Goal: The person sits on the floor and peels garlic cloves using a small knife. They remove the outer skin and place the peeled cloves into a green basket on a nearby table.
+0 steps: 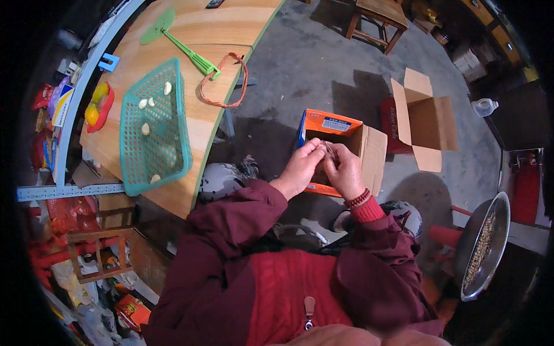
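Note:
My left hand [299, 168] and my right hand [345, 169] meet fingertip to fingertip over an open orange cardboard box [334, 122]. Pinched between them is a small, thin item [327, 149], mostly covered by my fingers; it could be garlic skin, but I cannot tell. Inside, the box is dark and its contents are hard to make out. To the left, a teal plastic basket [187, 129] rests on the wooden table, holding several peeled garlic cloves [146, 129] spread apart from one another.
On the table [207, 26] lie a green fly swatter [190, 54], a loop of orange cord [223, 105] and a red dish of yellow fruit [104, 110]. An open red carton [407, 125] stands on the floor. At right, a metal bowl [504, 242] tilts in view near a red stool.

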`<state>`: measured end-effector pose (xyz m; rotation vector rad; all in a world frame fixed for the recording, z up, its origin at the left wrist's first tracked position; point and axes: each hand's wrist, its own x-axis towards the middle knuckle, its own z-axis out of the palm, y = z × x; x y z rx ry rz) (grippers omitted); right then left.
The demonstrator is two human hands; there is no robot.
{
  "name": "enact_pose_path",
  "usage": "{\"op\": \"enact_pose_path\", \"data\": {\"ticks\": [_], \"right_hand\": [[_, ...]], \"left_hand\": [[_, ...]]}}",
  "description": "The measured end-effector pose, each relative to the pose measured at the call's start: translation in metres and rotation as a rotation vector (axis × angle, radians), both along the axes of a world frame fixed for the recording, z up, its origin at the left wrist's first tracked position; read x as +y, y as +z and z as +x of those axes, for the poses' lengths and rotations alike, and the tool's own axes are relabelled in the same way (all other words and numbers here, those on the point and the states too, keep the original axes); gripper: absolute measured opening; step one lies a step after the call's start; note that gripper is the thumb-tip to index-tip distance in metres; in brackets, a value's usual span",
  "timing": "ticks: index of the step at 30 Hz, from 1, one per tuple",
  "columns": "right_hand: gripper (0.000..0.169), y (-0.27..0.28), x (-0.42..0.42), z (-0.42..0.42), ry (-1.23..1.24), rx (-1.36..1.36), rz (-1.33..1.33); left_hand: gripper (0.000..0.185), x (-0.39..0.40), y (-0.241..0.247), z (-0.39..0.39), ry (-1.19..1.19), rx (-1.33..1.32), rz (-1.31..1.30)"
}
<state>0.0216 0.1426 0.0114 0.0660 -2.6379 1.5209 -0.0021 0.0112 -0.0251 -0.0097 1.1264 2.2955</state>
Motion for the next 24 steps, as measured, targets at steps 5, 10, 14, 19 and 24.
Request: {"op": "enact_pose_path", "data": {"ticks": [5,10,14,19,24], "right_hand": [[0.019,-0.016,0.000,0.005,-0.080,0.022,0.065],[0.014,-0.023,0.002,0.003,-0.108,-0.015,-0.100],[0.015,-0.020,0.005,-0.001,-0.077,-0.206,-0.561],[0.020,-0.017,0.022,-0.003,-0.037,-0.483,-1.164],[0.022,-0.013,0.020,-0.002,-0.031,-0.478,-1.230]], "left_hand": [[0.017,0.004,-0.003,0.004,0.011,0.057,-0.186],[0.014,0.005,0.002,0.003,0.027,0.012,-0.177],[0.006,-0.003,-0.007,-0.005,0.082,-0.132,0.028],[0.006,-0.012,0.006,-0.010,0.146,-0.247,-0.051],[0.008,-0.011,0.011,-0.009,0.064,-0.050,-0.232]]}}
